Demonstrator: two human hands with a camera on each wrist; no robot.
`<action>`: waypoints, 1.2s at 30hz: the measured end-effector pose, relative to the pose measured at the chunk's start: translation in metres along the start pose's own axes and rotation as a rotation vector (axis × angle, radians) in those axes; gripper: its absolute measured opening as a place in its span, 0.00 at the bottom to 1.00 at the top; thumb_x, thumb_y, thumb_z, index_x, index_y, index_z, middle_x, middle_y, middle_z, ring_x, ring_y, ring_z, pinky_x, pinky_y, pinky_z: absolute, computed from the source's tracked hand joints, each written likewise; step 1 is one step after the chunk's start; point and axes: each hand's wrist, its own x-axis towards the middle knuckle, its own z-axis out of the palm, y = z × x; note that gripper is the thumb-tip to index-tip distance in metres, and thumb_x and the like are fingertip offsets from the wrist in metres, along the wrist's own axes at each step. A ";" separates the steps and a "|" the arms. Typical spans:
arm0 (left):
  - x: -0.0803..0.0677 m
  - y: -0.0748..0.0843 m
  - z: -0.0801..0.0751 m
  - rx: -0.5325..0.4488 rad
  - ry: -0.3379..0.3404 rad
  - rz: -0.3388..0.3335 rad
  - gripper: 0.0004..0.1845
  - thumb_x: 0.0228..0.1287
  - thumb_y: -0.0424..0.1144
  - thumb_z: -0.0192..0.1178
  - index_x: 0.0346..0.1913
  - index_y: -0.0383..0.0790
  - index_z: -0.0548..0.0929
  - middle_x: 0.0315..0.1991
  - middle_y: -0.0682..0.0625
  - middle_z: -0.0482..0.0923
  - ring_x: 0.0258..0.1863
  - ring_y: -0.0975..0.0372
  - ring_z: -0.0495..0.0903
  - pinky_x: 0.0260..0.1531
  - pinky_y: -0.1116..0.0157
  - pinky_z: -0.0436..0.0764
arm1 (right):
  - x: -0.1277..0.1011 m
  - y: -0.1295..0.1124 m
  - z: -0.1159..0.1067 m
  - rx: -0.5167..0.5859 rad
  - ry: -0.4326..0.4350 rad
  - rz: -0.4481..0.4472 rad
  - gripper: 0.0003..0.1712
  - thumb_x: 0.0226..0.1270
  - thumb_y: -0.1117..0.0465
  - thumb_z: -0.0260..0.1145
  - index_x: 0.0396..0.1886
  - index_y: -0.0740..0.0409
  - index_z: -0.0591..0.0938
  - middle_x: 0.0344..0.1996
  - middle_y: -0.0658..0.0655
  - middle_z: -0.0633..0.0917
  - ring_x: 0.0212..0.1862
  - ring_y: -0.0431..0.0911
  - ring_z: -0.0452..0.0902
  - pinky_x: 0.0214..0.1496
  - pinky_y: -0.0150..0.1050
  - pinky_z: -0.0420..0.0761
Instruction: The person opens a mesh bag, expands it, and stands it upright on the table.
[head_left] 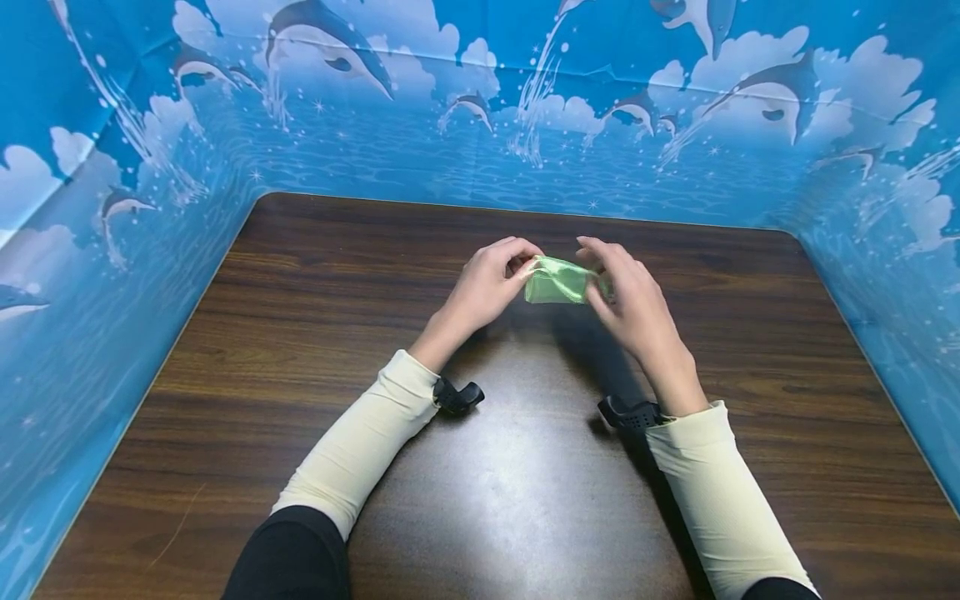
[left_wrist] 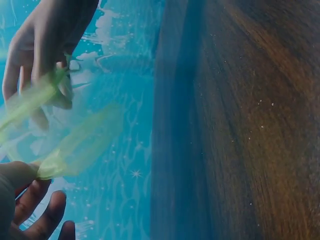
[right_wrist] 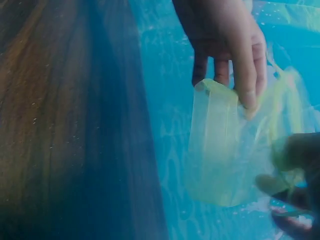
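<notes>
A sheer, light-green bag-like piece (head_left: 555, 282) of thin material is held above the far part of the table, between both hands. My left hand (head_left: 491, 279) pinches its left end between thumb and fingers, also seen in the right wrist view, where the green piece (right_wrist: 215, 145) hangs down in folds. My right hand (head_left: 633, 304) is at its other end, thumb and fingers around the material, index finger extended. In the left wrist view the right hand (left_wrist: 42, 60) has a green strip between its fingers. Blur hides the right fingertips' exact grip.
Beneath the hands lies a dark wood-grain table (head_left: 480, 483), its surface shiny in the middle. A blue curtain (head_left: 480, 150) printed with dolphins and clouds surrounds the back and sides. Black wrist cameras (head_left: 459, 396) are strapped over pale sleeves (head_left: 360, 450).
</notes>
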 end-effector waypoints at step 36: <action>-0.001 0.012 -0.017 0.160 -0.213 0.464 0.11 0.74 0.42 0.65 0.54 0.43 0.86 0.59 0.50 0.80 0.59 0.59 0.78 0.61 0.61 0.78 | 0.001 0.001 -0.009 0.189 0.000 0.043 0.18 0.74 0.66 0.67 0.58 0.66 0.74 0.35 0.60 0.88 0.36 0.44 0.82 0.41 0.37 0.76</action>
